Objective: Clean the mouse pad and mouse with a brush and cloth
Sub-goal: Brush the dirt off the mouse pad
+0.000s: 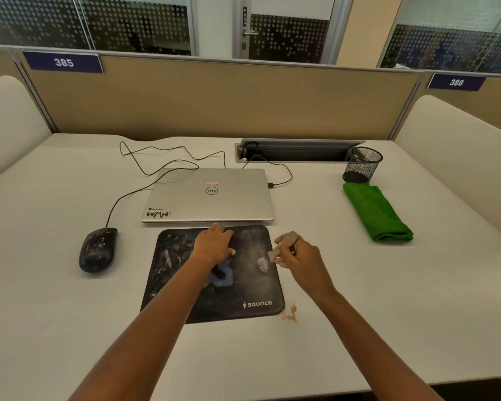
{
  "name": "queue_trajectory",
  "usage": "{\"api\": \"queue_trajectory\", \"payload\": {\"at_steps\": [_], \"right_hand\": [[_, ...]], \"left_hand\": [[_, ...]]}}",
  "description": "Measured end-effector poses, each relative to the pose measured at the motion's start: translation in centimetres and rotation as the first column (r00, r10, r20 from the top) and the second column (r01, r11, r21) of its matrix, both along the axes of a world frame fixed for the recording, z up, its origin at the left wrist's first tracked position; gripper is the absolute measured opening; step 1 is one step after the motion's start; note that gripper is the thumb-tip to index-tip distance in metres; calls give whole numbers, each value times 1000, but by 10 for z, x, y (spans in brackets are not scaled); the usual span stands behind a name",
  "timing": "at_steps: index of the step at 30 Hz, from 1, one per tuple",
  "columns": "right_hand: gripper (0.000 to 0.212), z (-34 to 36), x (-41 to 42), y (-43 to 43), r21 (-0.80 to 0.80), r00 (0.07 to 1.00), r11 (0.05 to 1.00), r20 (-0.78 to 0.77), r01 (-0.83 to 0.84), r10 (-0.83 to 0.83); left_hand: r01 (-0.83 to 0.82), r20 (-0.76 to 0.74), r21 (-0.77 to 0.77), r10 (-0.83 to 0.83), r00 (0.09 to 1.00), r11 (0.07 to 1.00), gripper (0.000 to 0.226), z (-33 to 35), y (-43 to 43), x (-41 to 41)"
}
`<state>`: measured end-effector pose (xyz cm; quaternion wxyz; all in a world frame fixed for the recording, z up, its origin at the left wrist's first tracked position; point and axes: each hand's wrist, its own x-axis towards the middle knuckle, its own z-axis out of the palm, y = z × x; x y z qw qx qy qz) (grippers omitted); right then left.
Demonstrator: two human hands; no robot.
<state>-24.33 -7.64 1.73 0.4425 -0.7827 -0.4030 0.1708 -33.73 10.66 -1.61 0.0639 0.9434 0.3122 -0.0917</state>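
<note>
Mouse pad (pixel 243 285) centre-near on desk (pixel 70 314) | crumbs (pixel 289 314) off its near-right corner | right hand (pixel 298 256) pinches brush (pixel 268 257) at pad's right edge: short outward strokes best | left hand (pixel 213 241) flat, fingers together, pinning far edge | mouse (pixel 98 250) left, cloth (pixel 376 212) far-right

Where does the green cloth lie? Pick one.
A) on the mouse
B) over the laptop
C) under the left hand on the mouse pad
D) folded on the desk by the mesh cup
D: the green cloth lies folded on the desk, its far end at the mesh cup.
</note>
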Motion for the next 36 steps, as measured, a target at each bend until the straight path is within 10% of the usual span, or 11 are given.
{"api": "queue_trajectory", "payload": {"at_steps": [16,25,36], "right_hand": [[23,-13,-2,17,-74,996,994,22,84,-83],[21,-12,0,20,-62,997,995,24,79,-77],[18,15,17,94,313,982,937,54,154,-180]], "left_hand": [[13,63,170,-24,998,985,34,-10,34,11],[-106,299,-4,103,949,994,20,-3,51,14],[-128,396,-30,129,909,991,18,34,78,32]]}}
